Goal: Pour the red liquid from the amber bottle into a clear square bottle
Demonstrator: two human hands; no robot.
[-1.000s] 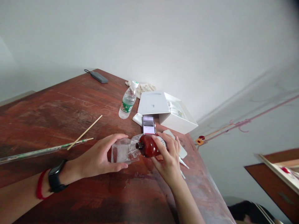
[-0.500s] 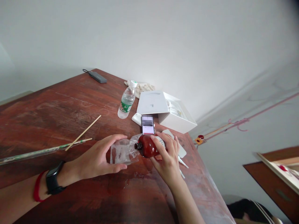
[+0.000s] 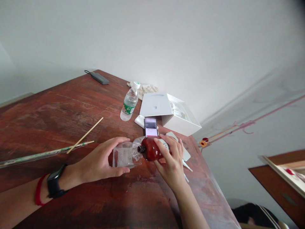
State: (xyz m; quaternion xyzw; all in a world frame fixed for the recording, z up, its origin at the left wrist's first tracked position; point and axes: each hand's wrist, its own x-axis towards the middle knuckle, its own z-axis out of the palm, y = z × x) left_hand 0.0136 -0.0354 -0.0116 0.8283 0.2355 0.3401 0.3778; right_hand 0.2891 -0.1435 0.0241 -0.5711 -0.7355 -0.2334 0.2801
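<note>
My left hand (image 3: 102, 160) is wrapped around a clear plastic container (image 3: 124, 156) with droplets or foam on its inner wall. In my right hand (image 3: 171, 162) lies a reddish-brown bottle (image 3: 151, 149) with a pale label, tipped on its side. Its black uncapped mouth points left, right at the container's open end; whether the two touch I cannot tell. No stream of liquid can be made out. Wet spots mark the wooden table (image 3: 100, 203) below the hands.
Behind the hands stand a water bottle (image 3: 129, 103) with a green label, a phone (image 3: 151, 127) and an open white box (image 3: 183, 125). Chopsticks (image 3: 85, 135) lie to the left, a grey power bank (image 3: 100, 78) farther back. White-tipped droppers or tubes (image 3: 187, 166) lie right.
Almost nothing differs. Both hands hold the container and the bottle in the same pose, and the view has shifted very slightly.
</note>
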